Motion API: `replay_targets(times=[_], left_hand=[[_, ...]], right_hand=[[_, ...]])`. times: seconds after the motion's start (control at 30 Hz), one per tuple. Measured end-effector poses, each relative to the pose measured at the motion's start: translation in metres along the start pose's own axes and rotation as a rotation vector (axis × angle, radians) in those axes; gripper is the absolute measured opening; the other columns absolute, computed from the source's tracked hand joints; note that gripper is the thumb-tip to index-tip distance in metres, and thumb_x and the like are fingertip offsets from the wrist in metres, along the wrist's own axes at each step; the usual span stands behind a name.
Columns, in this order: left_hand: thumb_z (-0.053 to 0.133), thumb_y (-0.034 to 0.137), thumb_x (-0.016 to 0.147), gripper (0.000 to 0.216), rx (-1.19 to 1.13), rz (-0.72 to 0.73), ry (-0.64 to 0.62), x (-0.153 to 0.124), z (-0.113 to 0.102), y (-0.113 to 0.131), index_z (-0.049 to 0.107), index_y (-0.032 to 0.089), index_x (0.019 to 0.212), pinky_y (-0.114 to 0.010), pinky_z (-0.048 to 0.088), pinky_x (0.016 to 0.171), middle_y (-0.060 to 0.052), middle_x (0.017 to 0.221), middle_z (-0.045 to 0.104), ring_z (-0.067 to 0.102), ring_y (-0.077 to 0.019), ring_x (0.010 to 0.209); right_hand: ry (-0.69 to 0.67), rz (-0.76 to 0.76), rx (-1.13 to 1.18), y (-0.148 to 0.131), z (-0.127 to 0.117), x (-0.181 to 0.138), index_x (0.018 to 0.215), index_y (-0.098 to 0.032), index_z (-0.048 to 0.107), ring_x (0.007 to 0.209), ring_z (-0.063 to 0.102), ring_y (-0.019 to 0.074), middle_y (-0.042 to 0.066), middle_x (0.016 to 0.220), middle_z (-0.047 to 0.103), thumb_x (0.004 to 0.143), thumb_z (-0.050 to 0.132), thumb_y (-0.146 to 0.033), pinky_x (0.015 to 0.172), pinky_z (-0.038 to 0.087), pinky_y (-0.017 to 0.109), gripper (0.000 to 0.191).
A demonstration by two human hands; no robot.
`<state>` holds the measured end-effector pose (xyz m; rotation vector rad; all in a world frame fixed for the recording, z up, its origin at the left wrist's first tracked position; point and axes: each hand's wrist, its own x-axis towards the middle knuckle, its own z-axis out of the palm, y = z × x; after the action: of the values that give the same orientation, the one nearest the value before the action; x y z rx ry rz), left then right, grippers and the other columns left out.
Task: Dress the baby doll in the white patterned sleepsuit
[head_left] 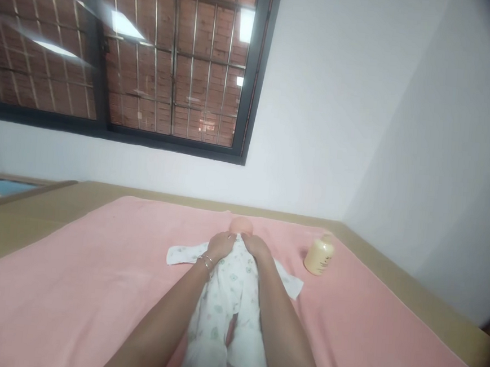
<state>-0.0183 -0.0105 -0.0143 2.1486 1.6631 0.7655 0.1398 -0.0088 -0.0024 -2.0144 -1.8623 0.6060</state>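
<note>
A white baby romper [234,276] with a small printed pattern lies spread on a pink blanket [107,257], sleeves out to both sides and legs toward me. At its neck end shows the rounded, skin-coloured head [242,224] of what looks like a baby doll; the face cannot be made out. My left hand [222,245], with bracelets at the wrist, is closed on the left side of the romper's neckline. Close beside it, my right hand [256,245] grips the right side of that neckline. The fingertips of both hands are partly hidden.
A pale yellow pump bottle [319,257] stands on the blanket to the right. The blanket covers a tan padded surface [24,234] with a raised edge. Behind are a white wall [315,98] and a dark-framed, barred window [173,65]. Something blue [2,187] is at far left.
</note>
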Motion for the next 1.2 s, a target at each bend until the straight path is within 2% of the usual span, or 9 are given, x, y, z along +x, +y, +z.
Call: replay_targets(times=[0.47,0.73,1.2], left_hand=[[0.021,0.044,0.092,0.053,0.035,0.028,0.021,-0.0011,0.0001,0.0003,0.067,0.02,0.098,-0.031,0.042,0.078,-0.011,0.107,0.068,0.061,-0.0246,0.095],[0.022,0.047,0.092,0.053,0.011,0.015,0.006,-0.0015,-0.0006,0.0,0.066,0.02,0.104,-0.03,0.041,0.079,-0.01,0.109,0.067,0.061,-0.0237,0.097],[0.02,0.05,0.092,0.056,0.032,0.029,-0.008,-0.0002,0.0001,-0.0009,0.066,0.019,0.099,-0.03,0.042,0.08,-0.011,0.107,0.067,0.061,-0.0232,0.095]], right_hand=[[0.058,0.052,-0.012,0.0034,0.0061,-0.0013,0.117,-0.018,0.06,0.11,0.055,0.0281,0.014,0.121,0.059,0.09,0.017,-0.06,0.089,0.042,0.039,0.066],[0.066,0.049,-0.005,0.0038,0.0053,-0.0035,0.117,-0.019,0.06,0.11,0.055,0.0281,0.014,0.12,0.06,0.09,0.017,-0.06,0.089,0.042,0.039,0.065],[0.054,0.06,0.002,0.0023,0.0026,-0.0046,0.119,-0.018,0.06,0.112,0.054,0.029,0.014,0.121,0.059,0.091,0.019,-0.058,0.09,0.042,0.039,0.064]])
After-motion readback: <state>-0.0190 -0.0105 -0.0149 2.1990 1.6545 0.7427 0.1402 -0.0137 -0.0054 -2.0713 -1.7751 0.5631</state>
